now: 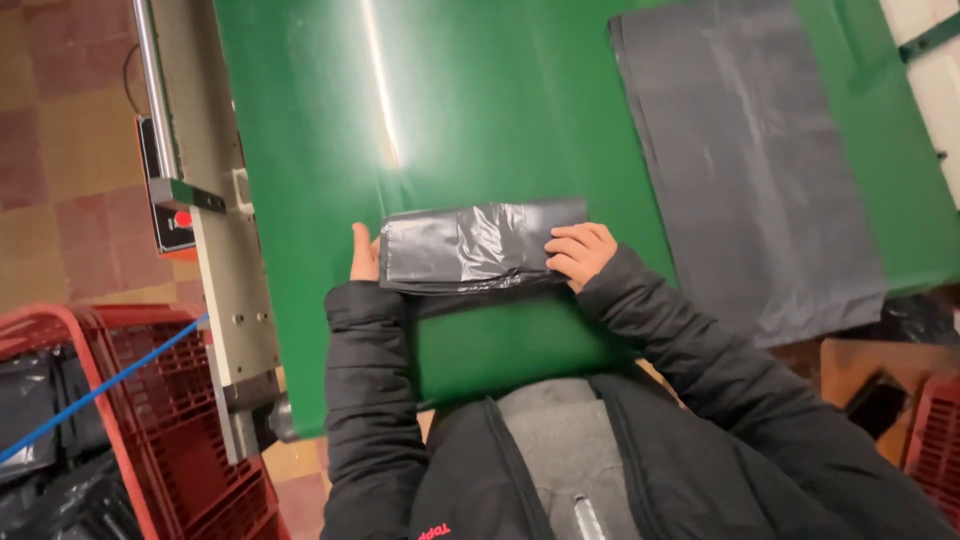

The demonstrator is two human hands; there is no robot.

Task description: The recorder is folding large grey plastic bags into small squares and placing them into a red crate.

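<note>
Black sleeves are being extended toward 12 o'clock; the folded bag [470,245] is being pinned on the desk [500,110], left hand [364,255] flat at its 9 o'clock edge, right hand [578,252] curled on top. Edges are best kept aligned and pressed flat.

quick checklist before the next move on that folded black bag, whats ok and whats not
1. Left hand at the folded black bag's left end: ok.
2. Right hand pressing its right end: ok.
3. Bag lying flat on the green table: ok.
4. Fold edges lined up: cannot tell, glare on the plastic.
5. Flat grey sheet apart from the bag: ok.
6. Red crate at the left holds black bags; room left: cannot tell.
</note>
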